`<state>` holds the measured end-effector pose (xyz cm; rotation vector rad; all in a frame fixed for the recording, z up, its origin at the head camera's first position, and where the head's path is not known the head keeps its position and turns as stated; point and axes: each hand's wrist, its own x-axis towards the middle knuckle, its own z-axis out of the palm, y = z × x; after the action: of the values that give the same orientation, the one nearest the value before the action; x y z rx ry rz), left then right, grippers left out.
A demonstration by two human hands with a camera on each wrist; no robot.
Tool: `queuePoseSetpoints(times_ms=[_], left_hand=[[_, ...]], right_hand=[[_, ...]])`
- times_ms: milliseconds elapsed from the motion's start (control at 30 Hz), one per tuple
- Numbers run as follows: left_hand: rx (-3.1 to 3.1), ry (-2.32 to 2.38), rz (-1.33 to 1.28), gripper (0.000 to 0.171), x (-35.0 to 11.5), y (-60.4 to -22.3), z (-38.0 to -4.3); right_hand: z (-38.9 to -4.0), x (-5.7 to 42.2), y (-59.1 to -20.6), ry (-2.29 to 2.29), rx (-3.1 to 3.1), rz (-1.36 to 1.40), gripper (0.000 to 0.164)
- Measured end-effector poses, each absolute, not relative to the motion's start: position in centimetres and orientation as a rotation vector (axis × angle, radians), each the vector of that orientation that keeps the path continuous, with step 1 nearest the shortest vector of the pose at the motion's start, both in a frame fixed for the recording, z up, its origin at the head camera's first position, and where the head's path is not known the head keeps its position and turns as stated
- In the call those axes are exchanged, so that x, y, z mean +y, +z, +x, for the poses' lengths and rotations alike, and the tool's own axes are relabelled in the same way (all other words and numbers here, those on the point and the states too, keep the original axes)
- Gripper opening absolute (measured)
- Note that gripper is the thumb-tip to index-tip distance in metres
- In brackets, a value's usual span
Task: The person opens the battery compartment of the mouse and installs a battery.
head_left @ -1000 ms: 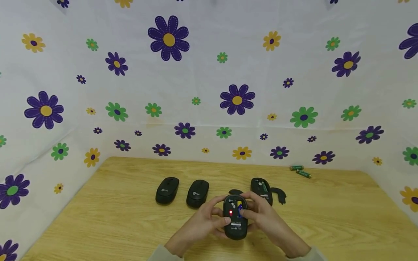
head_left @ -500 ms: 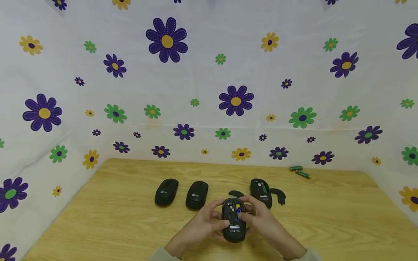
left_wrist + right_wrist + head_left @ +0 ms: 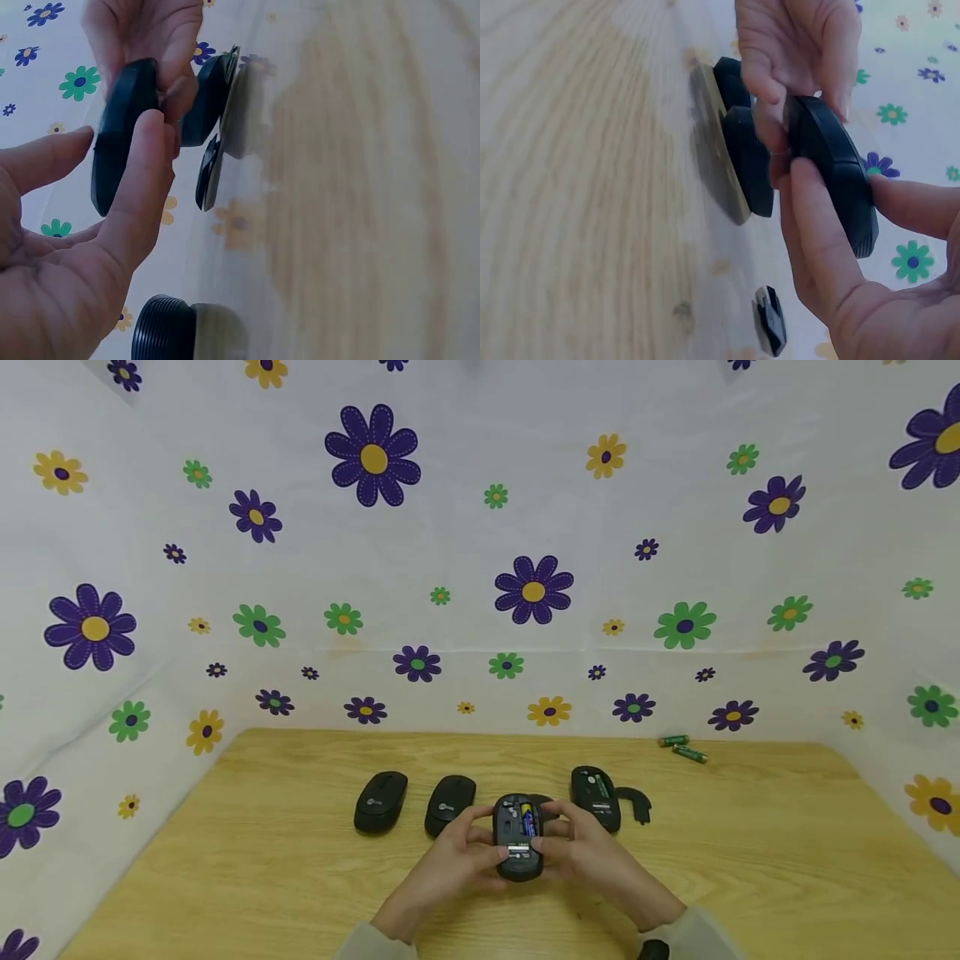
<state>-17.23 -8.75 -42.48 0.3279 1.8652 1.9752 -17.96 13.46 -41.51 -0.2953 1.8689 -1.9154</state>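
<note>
Both hands hold a black computer mouse (image 3: 512, 865) above the table, underside facing up. Its battery bay lies uncovered, and a blue and yellow battery (image 3: 527, 817) sits inside. My left hand (image 3: 455, 862) grips the mouse's left side, thumb over the lower underside. On the right side, my right hand (image 3: 592, 857) grips with its thumb beside the battery's lower end. From the left wrist view, the mouse (image 3: 120, 135) appears edge-on between fingers and thumb. The right wrist view likewise shows the mouse's side (image 3: 836, 165). Just behind the held mouse, a black battery cover (image 3: 542, 803) is partly hidden.
Two black mice, one farther left (image 3: 381, 802) and one nearer (image 3: 451, 802), stand upright on the wooden table (image 3: 285, 877). Another mouse (image 3: 596, 799) lies upside down behind my right hand, beside a curved cover (image 3: 636, 804). Two green batteries (image 3: 689, 753) lie at the back right.
The held mouse has shifted slightly left and away from me. My right thumb has slid down off the battery, uncovering more of it. The red light on the underside has gone dark.
</note>
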Motion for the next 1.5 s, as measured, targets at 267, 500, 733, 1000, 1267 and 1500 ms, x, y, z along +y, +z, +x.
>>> queuePoseSetpoints(times_ms=[267,500,733,1000,1267,1500], left_hand=[[1.995,1.913,0.342,0.079,-8.5,-42.1,-18.2],[2.126,1.855,0.266,0.070,-8.2,-42.2,-19.1],[2.215,1.820,0.233,0.059,-7.8,-42.6,-19.4],[2.216,1.809,0.214,0.061,-7.5,-42.2,-19.3],[2.192,1.779,0.201,0.056,-7.7,-41.8,-19.5],[2.244,1.660,0.229,0.050,-8.3,-41.0,-19.3]], right_hand=[[-19.5,12.8,-41.8,-1.894,2.014,-0.190,0.054],[-20.5,12.0,-42.0,-1.832,2.101,-0.176,0.048],[-21.3,11.3,-42.0,-1.795,2.162,-0.119,0.049],[-21.9,10.7,-41.8,-1.789,2.220,-0.025,0.050],[-22.2,10.6,-41.8,-1.712,2.337,-0.020,0.050],[-21.9,10.8,-41.3,-1.627,2.429,0.002,0.046]])
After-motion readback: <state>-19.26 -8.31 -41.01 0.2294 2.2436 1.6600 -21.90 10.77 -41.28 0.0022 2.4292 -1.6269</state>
